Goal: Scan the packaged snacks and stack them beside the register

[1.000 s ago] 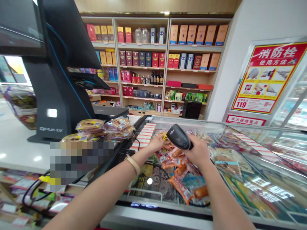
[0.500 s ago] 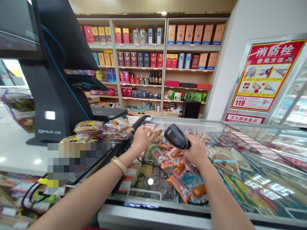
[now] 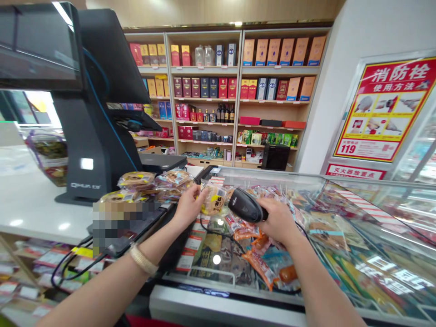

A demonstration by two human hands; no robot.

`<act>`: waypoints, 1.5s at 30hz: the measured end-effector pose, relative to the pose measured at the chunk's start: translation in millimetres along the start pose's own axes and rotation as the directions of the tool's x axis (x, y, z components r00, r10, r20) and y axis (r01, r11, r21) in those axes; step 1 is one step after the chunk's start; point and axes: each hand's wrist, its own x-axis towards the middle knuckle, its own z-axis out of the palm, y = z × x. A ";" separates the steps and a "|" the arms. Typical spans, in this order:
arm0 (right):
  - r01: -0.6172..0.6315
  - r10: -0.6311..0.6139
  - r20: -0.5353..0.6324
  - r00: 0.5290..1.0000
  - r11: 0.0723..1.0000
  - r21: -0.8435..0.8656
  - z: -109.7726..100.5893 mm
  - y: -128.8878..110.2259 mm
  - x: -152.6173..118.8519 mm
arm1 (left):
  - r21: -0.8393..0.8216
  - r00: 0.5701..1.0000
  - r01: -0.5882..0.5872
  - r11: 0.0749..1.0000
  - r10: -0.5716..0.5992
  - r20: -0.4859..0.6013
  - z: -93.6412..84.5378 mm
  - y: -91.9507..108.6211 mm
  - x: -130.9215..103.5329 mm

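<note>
My right hand (image 3: 277, 220) is wrapped round the handle of a black barcode scanner (image 3: 245, 205), its head pointing left. My left hand (image 3: 189, 206), with a bracelet on the wrist, pinches the edge of a clear packet with a yellow label (image 3: 214, 200). A barcode shows near the packet's top, just left of the scanner head. Below both hands, orange-wrapped sausages (image 3: 259, 268) lie on the glass-topped display case (image 3: 190, 295). Similar flat packets (image 3: 136, 179) are piled to the left of my left hand.
A dark point-of-sale terminal (image 3: 95, 150) stands on the white counter (image 3: 37, 200) at left. Beside it is a phone-like device (image 3: 139, 227), partly blurred. More flat packets (image 3: 327, 231) lie on the glass at right. Shelves of boxed goods (image 3: 204, 91) line the back.
My left hand has turned the packet so its yellow label and barcode face me. The scanner has moved slightly left and down beside it. The view has shifted a little left.
</note>
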 end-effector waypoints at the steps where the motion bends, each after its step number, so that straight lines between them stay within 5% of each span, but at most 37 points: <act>1: 0.002 -0.002 0.003 1.000 1.000 0.004 -0.3 -0.3 0.0 | 0.020 1.000 -0.005 1.000 0.004 0.015 -1.8 2.0 -0.5; 14: 0.023 -0.024 0.011 1.000 1.000 0.009 -2.3 -0.5 -0.7 | 0.012 0.993 0.046 0.999 -0.047 0.105 -23.9 12.0 -7.6; 18: 0.019 -0.019 -0.007 1.000 1.000 0.003 0.2 4.2 -1.9 | -0.017 0.990 0.129 0.991 -0.128 0.056 -68.4 7.4 -7.8; 23: 0.026 -0.027 -0.020 0.999 0.999 -0.021 2.3 5.6 -2.1 | 0.318 0.980 0.187 0.929 -0.152 -0.131 -144.1 -17.5 0.3; 26: 0.027 -0.027 -0.029 0.999 0.999 -0.021 3.4 5.4 -2.0 | 0.501 0.986 0.163 0.850 -0.121 -0.115 -163.6 -38.1 -2.0; 32: 0.059 -0.059 -0.073 0.996 0.998 -0.003 6.9 7.9 -3.5 | 0.613 0.991 0.118 0.781 -0.134 -0.021 -142.4 -59.8 -16.0; 38: 0.059 -0.060 -0.112 0.992 0.998 -0.014 5.4 11.3 -3.8 | 0.714 0.993 -0.120 0.690 0.080 0.089 -129.5 -66.1 -25.5; 42: 0.021 -0.029 -0.232 0.972 0.999 -0.036 1.2 12.7 -2.4 | 0.727 0.970 -0.229 0.648 0.212 0.116 -122.3 -52.8 -32.2; 45: -0.007 -0.003 -0.318 0.948 1.000 -0.031 -1.2 13.0 -1.6 | 0.630 0.943 -0.327 0.705 0.287 0.169 -98.7 -32.3 -29.8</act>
